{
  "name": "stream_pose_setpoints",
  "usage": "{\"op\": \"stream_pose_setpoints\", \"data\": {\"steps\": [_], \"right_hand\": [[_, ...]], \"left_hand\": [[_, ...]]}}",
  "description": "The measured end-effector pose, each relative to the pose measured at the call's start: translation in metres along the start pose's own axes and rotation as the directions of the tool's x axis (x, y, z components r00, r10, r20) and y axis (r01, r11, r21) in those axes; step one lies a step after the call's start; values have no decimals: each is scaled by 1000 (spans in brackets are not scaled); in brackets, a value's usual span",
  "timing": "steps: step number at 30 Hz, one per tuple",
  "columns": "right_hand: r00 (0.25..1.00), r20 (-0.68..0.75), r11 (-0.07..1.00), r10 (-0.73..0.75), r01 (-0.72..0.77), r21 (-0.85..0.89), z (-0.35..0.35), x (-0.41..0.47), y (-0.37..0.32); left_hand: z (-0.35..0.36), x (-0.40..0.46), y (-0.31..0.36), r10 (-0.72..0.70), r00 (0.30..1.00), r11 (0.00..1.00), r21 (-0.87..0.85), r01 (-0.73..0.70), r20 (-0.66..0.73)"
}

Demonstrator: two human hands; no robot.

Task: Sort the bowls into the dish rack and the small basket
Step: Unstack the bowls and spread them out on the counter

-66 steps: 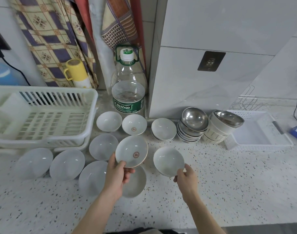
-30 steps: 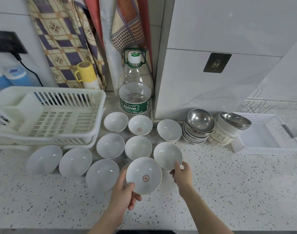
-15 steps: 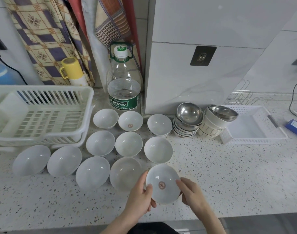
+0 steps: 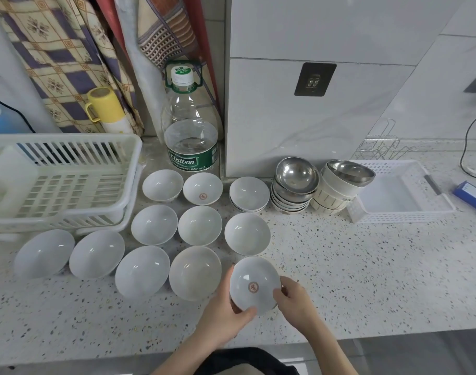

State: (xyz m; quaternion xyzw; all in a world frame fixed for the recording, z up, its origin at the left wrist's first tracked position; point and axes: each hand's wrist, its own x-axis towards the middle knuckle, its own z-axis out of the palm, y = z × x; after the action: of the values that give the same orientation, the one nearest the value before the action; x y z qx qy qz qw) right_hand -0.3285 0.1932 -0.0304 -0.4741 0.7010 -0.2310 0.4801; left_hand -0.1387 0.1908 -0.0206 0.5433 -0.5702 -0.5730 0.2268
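Both my hands, left hand [image 4: 226,312] and right hand [image 4: 293,299], grip the small white logo-marked bowl [image 4: 254,285] at lower centre; white dish rack [image 4: 63,182] upper left, small white basket [image 4: 402,212] upper right.

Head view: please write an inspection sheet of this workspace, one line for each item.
Surface: speckled counter, dry as far as visible.
Job's things: dish rack at left and small basket at right hold no bowls; white bowls set out in rows; steel bowls stacked.
Clutter: water bottle, yellow cup, blue box.
Hands: left hand and right hand both hold the marked bowl.
Cables: black cable at right.
Surroundings: hanging cloths, tiled wall.
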Motion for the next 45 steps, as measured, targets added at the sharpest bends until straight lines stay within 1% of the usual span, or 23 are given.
{"op": "stream_pose_setpoints", "data": {"steps": [3, 6, 10, 17, 27, 32, 37, 41, 43, 45], "right_hand": [[1000, 17, 1000, 3, -3, -1, 2, 3, 1], [1000, 18, 1000, 1, -1, -18, 5, 6, 2], [999, 38, 998, -15, 17, -65, 6, 9, 1], [999, 52, 996, 5, 0, -85, 11, 13, 1], [999, 23, 997, 33, -31, -73, 14, 11, 0], [999, 25, 995, 44, -42, -91, 13, 9, -4], [994, 75, 996, 75, -71, -56, 10, 8, -6], [989, 109, 989, 104, -91, -113, 4, 7, -10], [984, 115, 979, 134, -114, -170, -1, 10, -13], [986, 83, 966, 146, -124, -227, -9, 15, -17]], "left_hand": [[-1, 1, 0, 64, 998, 996, 53, -64, 14], [-3, 2, -1, 43, 999, 983, 178, -40, -10], [-6, 4, 0, 7, 1000, 963, 271, 0, -23], [-7, 6, -3, 6, 1000, 963, 271, 1, -26], [-11, 7, 3, -60, 998, 942, 332, 58, -4], [-13, 7, 8, -99, 995, 908, 409, 91, -3], [-18, 10, 8, -122, 992, 861, 500, 95, 21], [-23, 13, 8, -146, 989, 888, 442, 125, 13], [-27, 18, 8, -151, 988, 901, 406, 151, -32], [-32, 26, 11, -145, 986, 917, 365, 163, -77]]}}
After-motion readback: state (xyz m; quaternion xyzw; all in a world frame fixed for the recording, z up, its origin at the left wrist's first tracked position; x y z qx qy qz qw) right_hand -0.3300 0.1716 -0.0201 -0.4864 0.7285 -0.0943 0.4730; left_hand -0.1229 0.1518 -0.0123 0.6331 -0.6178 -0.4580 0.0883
